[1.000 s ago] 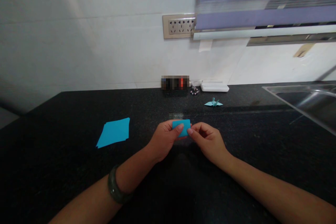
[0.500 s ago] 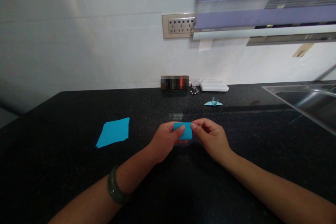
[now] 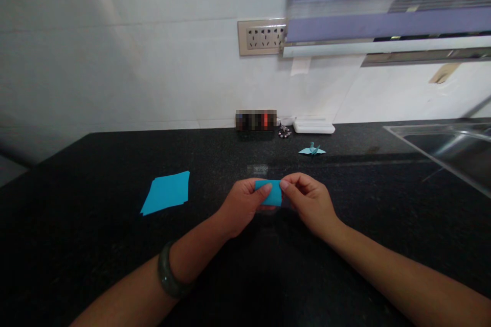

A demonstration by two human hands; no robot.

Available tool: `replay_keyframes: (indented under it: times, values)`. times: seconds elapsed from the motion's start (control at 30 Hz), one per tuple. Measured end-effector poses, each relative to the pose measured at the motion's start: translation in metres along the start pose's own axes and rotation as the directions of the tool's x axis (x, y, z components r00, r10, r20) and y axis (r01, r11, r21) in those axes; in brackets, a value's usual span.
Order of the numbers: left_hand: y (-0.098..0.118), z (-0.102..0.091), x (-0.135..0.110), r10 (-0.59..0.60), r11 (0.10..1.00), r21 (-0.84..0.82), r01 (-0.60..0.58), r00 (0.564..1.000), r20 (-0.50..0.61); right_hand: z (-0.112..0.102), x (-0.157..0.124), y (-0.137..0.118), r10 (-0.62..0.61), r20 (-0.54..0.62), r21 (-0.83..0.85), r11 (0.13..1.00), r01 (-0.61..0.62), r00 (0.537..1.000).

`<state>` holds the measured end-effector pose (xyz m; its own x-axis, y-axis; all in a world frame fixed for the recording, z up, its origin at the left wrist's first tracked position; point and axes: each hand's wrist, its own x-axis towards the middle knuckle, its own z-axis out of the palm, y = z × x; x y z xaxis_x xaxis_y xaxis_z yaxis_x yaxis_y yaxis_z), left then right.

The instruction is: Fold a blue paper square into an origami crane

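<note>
A small folded piece of blue paper [image 3: 274,194] is held between my two hands above the dark counter. My left hand [image 3: 245,203] grips it from the left, thumb flat on its face and fingers behind it. At the paper's upper right corner, the thumb and index finger of my right hand [image 3: 310,199] pinch the edge. The fingers behind the paper are mostly hidden. A stack of blue paper sheets [image 3: 167,193] lies on the counter to the left. Beyond my right hand sits a light blue paper crane [image 3: 312,150].
Along the wall stand a blurred-out dark box [image 3: 255,120], a beaded bracelet [image 3: 284,132] and a white flat object [image 3: 313,126]. A steel sink [image 3: 452,148] is set into the black counter [image 3: 95,255] at right. A socket panel [image 3: 262,38] is on the wall.
Almost nothing differs. Both hands keep their hold on the folded paper, whose lower edge now tilts very slightly.
</note>
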<state>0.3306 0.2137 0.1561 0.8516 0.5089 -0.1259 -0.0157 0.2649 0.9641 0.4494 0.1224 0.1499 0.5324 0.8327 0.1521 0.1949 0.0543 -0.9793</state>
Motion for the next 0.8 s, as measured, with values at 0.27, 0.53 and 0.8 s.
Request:
replay_keyframes:
  times: [0.27, 0.53, 0.8]
  values:
    - [0.0, 0.0, -0.001, -0.001, 1.0, 0.019, 0.001, 1.0, 0.006, 0.0, 0.001, 0.0, 0.015, -0.004, 0.003, 1.0, -0.015, 1.0]
    - [0.001, 0.001, 0.0, -0.001, 0.999, 0.039, 0.001, 1.0, 0.015, 0.001, 0.001, -0.002, 0.032, 0.009, 0.026, 0.999, -0.032, 0.999]
    - [0.001, -0.012, 0.004, 0.149, 0.815, 0.57, -0.102, 0.988, -0.036, -0.009, 0.006, 0.001, -0.116, 0.218, -0.26, 0.95, 0.172, 0.969]
